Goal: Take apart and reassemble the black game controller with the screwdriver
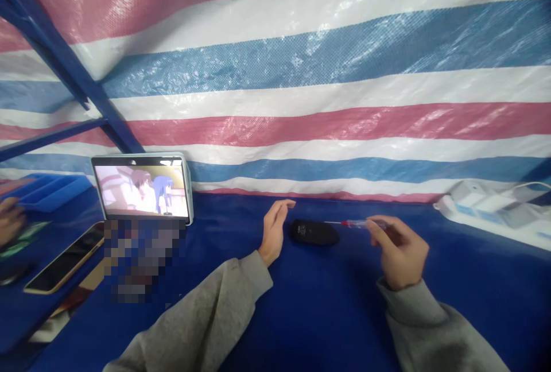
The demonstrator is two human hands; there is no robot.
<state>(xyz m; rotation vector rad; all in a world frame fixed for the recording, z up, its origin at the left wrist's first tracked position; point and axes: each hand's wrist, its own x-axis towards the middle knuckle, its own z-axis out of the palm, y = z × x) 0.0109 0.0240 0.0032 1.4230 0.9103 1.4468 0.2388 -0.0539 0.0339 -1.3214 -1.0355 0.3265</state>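
A black object shaped like a computer mouse (pixel 315 233) lies on the blue tabletop, a small printed label showing on its upward side. Beside its left end my left hand (pixel 274 231) rests on edge, fingers stretched out and slightly bent at the tips, holding nothing. My right hand (pixel 400 250) is closed around the handle of a thin screwdriver (pixel 352 224) with a red and clear grip. The shaft points left, its tip just over or by the far right edge of the black object; whether they touch, I cannot tell.
A lit tablet (pixel 144 188) stands at the left, with a phone (pixel 66 257) lying in front of it. Another person's hand (pixel 9 221) is near a blue tray (pixel 54 191) at far left. A white power strip (pixel 495 214) lies at right, before the striped sheet (pixel 327 125).
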